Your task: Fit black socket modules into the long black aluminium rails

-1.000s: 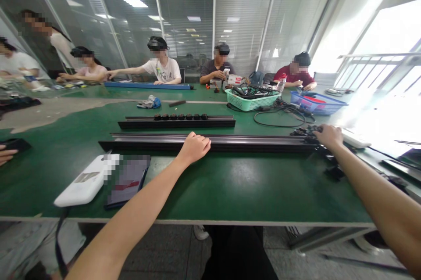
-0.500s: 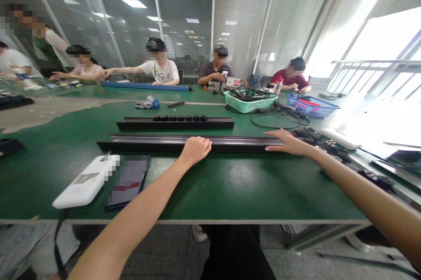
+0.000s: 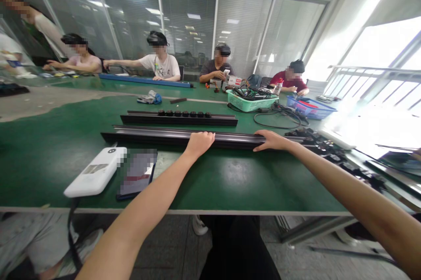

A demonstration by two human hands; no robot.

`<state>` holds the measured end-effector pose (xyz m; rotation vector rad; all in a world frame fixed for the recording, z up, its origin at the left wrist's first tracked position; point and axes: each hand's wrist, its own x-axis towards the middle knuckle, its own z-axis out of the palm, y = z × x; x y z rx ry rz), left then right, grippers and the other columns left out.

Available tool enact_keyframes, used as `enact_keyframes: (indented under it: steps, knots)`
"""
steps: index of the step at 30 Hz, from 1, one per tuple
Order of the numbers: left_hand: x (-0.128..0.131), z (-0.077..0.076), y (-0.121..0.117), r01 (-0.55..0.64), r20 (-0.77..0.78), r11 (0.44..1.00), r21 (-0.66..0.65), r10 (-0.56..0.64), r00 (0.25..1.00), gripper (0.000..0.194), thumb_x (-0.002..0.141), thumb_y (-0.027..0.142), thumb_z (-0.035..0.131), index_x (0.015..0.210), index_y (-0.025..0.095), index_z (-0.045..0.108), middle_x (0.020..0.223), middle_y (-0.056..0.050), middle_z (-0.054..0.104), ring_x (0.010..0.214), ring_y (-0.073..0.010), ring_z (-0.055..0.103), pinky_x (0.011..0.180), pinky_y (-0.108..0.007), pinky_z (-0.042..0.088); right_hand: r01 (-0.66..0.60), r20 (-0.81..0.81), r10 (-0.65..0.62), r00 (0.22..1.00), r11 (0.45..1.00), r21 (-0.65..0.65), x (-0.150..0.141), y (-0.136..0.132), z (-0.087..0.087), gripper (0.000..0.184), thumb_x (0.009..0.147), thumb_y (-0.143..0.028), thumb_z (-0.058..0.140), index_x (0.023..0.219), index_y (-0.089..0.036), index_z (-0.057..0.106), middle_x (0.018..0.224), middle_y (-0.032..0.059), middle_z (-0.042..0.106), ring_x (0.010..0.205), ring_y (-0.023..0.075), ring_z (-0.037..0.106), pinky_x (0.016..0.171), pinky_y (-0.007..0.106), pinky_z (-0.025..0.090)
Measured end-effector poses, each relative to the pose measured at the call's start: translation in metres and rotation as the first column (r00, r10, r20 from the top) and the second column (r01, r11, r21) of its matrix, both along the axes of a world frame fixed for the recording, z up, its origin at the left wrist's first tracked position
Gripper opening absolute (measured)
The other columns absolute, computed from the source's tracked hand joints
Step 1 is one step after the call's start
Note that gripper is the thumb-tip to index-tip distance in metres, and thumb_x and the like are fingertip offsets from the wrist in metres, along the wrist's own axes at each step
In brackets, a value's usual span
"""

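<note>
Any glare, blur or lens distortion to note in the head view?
Head view: window at right blown out nearly white; pale glare patch on the green tabletop; wide lens stretches the edges; small black parts near the right hand look soft; long black rail legible.

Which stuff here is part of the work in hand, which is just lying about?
In the work:
long black rail, both hands on it
shorter rail, likely
loose black parts, likely

Lying about, seemingly:
phone
white device
crumpled cloth
green basket
</note>
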<state>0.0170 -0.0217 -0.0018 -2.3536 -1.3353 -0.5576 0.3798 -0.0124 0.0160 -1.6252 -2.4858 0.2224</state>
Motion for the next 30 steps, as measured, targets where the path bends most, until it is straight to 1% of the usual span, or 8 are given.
enact_keyframes:
  steps: [4,8,14,18,21,23,26,30]
  knots:
    - [-0.004,0.003,0.001,-0.052,0.104,0.996,0.075,0.044,0.994,0.058,0.108,0.035,0.026,0.08,0.012,0.071,0.074,-0.015,0.071,0.072,-0.0251,0.07,0.058,-0.029,0.034,0.071,0.011,-0.072,0.997,0.993,0.095,-0.01,-0.015,0.011,0.083,0.066,-0.076,0.071,0.13,-0.024,0.06,0.126,0.0106,0.067,0.113,0.0346,0.063,0.097,0.044,0.049]
    - [-0.006,0.008,0.0,-0.082,0.164,0.987,0.138,0.059,0.985,0.063,0.109,0.04,0.022,0.077,0.014,0.069,0.072,-0.014,0.07,0.068,-0.0235,0.067,0.055,-0.03,0.028,0.105,0.026,-0.113,0.993,0.973,0.207,-0.015,-0.038,0.034,0.081,0.066,-0.077,0.071,0.126,-0.024,0.063,0.122,0.0115,0.068,0.11,0.0357,0.064,0.094,0.045,0.049]
    - [0.003,0.015,-0.011,0.054,0.133,0.969,0.24,-0.088,0.987,0.06,0.109,0.046,0.022,0.078,0.018,0.065,0.071,-0.011,0.068,0.069,-0.0199,0.064,0.057,-0.032,0.032,0.202,0.02,-0.223,0.975,0.915,0.35,-0.003,-0.093,0.064,0.076,0.064,-0.075,0.073,0.121,-0.027,0.065,0.115,0.0091,0.07,0.106,0.0358,0.064,0.091,0.045,0.049]
    - [0.015,0.022,-0.026,0.208,0.072,0.953,0.221,-0.228,0.971,0.055,0.107,0.049,0.026,0.092,0.018,0.068,0.084,-0.012,0.07,0.082,-0.0234,0.067,0.069,-0.035,0.043,0.309,-0.041,-0.317,0.948,0.875,0.372,0.009,-0.14,0.066,0.075,0.065,-0.073,0.073,0.123,-0.026,0.065,0.122,0.01,0.069,0.111,0.0362,0.063,0.096,0.046,0.048]
    - [0.022,0.031,-0.037,0.366,0.057,0.89,0.273,-0.394,0.917,0.046,0.106,0.044,0.032,0.126,0.016,0.063,0.115,-0.016,0.069,0.111,-0.0274,0.065,0.088,-0.038,0.049,0.419,-0.107,-0.41,0.906,0.833,0.362,0.023,-0.176,0.064,0.076,0.065,-0.074,0.072,0.123,-0.026,0.064,0.122,0.0104,0.069,0.112,0.0364,0.063,0.097,0.047,0.048]
    - [0.025,0.037,-0.042,0.439,0.077,0.839,0.322,-0.486,0.871,0.047,0.105,0.039,0.036,0.141,0.016,0.055,0.136,-0.017,0.061,0.132,-0.0301,0.054,0.105,-0.043,0.046,0.495,-0.134,-0.481,0.866,0.789,0.363,0.038,-0.198,0.063,0.081,0.063,-0.078,0.071,0.123,-0.025,0.063,0.122,0.0121,0.068,0.111,0.037,0.063,0.096,0.047,0.048]
    - [0.03,0.038,-0.044,0.505,0.114,0.802,0.318,-0.561,0.82,0.047,0.103,0.032,0.038,0.145,0.016,0.052,0.144,-0.018,0.055,0.142,-0.0313,0.046,0.114,-0.049,0.041,0.584,-0.123,-0.589,0.799,0.712,0.389,0.065,-0.229,0.059,0.085,0.062,-0.085,0.066,0.122,-0.025,0.062,0.118,0.0126,0.07,0.108,0.0383,0.064,0.093,0.049,0.048]
    - [0.049,0.032,-0.042,0.588,0.074,0.783,0.205,-0.611,0.788,0.04,0.103,0.029,0.038,0.135,0.017,0.059,0.137,-0.016,0.061,0.131,-0.0285,0.055,0.111,-0.047,0.045,0.704,-0.111,-0.726,0.679,0.601,0.378,0.095,-0.263,0.05,0.081,0.06,-0.087,0.065,0.115,-0.028,0.061,0.108,0.0111,0.071,0.107,0.0395,0.064,0.09,0.049,0.049]
